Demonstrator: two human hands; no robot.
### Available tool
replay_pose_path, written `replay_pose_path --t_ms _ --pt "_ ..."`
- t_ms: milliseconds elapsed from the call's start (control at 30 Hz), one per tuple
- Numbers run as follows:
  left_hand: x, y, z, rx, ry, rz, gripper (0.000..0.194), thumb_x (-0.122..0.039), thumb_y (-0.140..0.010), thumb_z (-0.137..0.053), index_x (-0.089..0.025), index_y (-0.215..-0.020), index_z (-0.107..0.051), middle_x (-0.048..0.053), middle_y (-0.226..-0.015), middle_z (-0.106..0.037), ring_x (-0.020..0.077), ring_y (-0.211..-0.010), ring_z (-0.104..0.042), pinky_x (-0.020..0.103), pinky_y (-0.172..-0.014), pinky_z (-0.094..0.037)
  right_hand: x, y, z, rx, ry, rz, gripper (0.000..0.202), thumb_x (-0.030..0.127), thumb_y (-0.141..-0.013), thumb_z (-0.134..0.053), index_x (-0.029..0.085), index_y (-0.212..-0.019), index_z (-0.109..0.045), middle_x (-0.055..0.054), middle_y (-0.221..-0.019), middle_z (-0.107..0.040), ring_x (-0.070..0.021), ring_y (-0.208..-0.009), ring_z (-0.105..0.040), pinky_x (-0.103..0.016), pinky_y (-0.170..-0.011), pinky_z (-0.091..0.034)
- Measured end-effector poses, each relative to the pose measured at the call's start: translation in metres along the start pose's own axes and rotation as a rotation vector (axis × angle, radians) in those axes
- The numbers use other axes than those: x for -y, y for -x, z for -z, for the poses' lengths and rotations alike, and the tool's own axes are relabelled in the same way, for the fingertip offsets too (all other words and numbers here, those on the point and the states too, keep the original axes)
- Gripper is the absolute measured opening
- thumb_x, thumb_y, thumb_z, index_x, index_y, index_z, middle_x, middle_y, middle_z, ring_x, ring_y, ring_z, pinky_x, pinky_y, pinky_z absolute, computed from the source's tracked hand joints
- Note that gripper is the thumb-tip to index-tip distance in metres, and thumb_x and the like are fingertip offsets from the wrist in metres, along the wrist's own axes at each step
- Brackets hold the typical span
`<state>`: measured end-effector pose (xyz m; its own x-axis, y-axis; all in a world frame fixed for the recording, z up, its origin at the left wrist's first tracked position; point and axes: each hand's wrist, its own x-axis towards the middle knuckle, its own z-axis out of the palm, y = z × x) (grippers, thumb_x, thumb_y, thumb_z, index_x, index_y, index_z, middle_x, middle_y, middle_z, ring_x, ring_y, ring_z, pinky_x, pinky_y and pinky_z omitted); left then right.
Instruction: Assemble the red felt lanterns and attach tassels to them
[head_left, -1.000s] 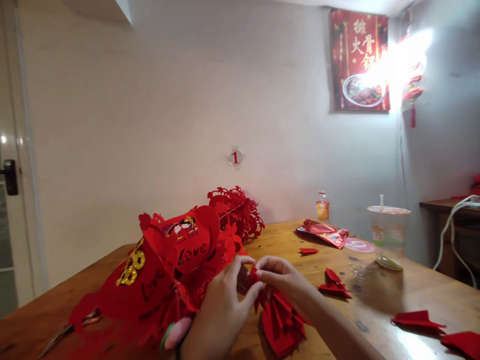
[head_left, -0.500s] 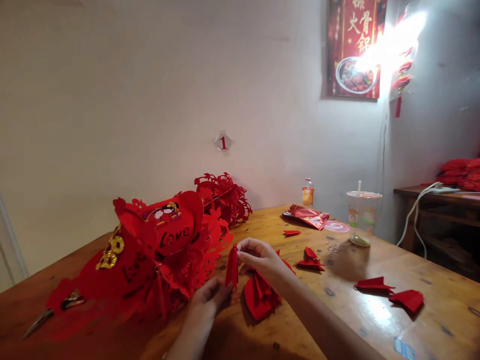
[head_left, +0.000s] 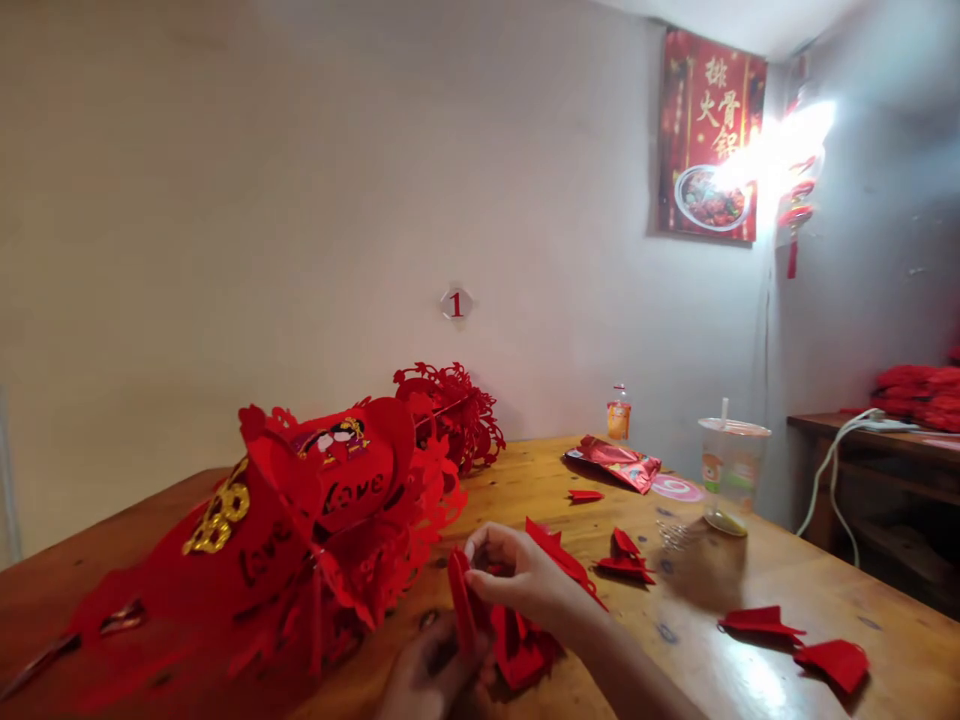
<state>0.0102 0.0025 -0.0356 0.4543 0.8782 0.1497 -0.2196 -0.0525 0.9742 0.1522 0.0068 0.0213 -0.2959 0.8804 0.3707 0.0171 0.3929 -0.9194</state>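
The right hand (head_left: 517, 578) pinches a folded red felt piece (head_left: 463, 603) near its upper end, thumb against fingertips. The left hand (head_left: 431, 672), blurred and nearer, has its grip closed on the lower end. The piece is tilted slightly, above the near middle of the wooden surface (head_left: 517, 490).

Just right of it and below the right hand lies a stack of red felt pieces (head_left: 521, 655), partly hidden. To the left, a large red lantern (head_left: 352, 495) with "Love" cutouts and a gold trim (head_left: 219, 515) lies on its side; a pointed metal tool (head_left: 41, 665) is at the near left.

Farther right are a cluster of folded pieces (head_left: 624, 560), small metal rings (head_left: 673, 537) and a clear plastic cup (head_left: 735, 475) with a straw. 2 more red pieces (head_left: 765, 622) lie at the near right. At the far side are a shiny red packet (head_left: 619, 465) and a bottle (head_left: 619, 415) with an orange label. A plaque (head_left: 456, 303) on the wall reads "1".
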Motion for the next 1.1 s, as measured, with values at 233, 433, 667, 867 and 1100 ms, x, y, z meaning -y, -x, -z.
replay_pose_path --t_ms 233,433,667,867,1100 --pt "-0.019 0.013 -0.015 0.014 -0.103 -0.027 0.036 -0.046 -0.061 -0.072 -0.015 -0.077 -0.064 0.002 -0.071 -0.06 0.0149 -0.068 -0.052 0.025 -0.067 -0.039 0.003 0.001 0.004 -0.109 -0.055 0.027 0.03 0.039 -0.068 -0.067 0.018 -0.079 -0.049 0.004 -0.072 -0.05 -0.0068 -0.061 -0.044 -0.019 -0.057 -0.035" --pt "-0.007 0.003 -0.01 -0.099 -0.018 0.016 0.045 -0.055 -0.052 -0.073 -0.014 -0.069 -0.063 0.001 -0.067 -0.06 0.0156 -0.067 -0.052 0.026 -0.067 -0.04 -0.007 -0.002 0.007 -0.134 -0.1 0.042 0.036 0.046 -0.067 -0.067 0.019 -0.077 -0.046 0.005 -0.065 -0.047 -0.006 -0.053 -0.042 -0.019 -0.051 -0.033" --pt "-0.007 0.003 -0.009 -0.037 -0.033 -0.064 0.042 -0.05 -0.055 -0.074 -0.014 -0.076 -0.066 0.004 -0.072 -0.065 0.0195 -0.074 -0.057 0.029 -0.073 -0.044 -0.002 0.001 0.003 -0.114 0.049 0.093 0.027 0.037 -0.07 -0.064 0.018 -0.078 -0.047 0.003 -0.071 -0.048 -0.0079 -0.063 -0.045 -0.02 -0.057 -0.035" --pt "-0.006 0.003 -0.003 -0.013 -0.091 -0.061 0.04 -0.044 -0.064 -0.071 -0.014 -0.09 -0.068 0.007 -0.089 -0.068 0.0247 -0.089 -0.058 0.035 -0.086 -0.042 -0.001 0.002 -0.003 -0.079 0.019 0.048 0.021 0.029 -0.069 -0.063 0.018 -0.078 -0.047 0.004 -0.071 -0.048 -0.0077 -0.062 -0.045 -0.02 -0.057 -0.035" --pt "-0.016 0.008 -0.009 -0.065 -0.185 -0.094 0.039 -0.045 -0.064 -0.069 -0.014 -0.088 -0.068 0.007 -0.088 -0.069 0.0245 -0.087 -0.059 0.034 -0.084 -0.044 0.007 0.005 -0.004 -0.085 -0.066 0.03 0.021 0.025 -0.068 -0.064 0.016 -0.079 -0.05 0.005 -0.07 -0.048 -0.0064 -0.062 -0.044 -0.02 -0.059 -0.034"
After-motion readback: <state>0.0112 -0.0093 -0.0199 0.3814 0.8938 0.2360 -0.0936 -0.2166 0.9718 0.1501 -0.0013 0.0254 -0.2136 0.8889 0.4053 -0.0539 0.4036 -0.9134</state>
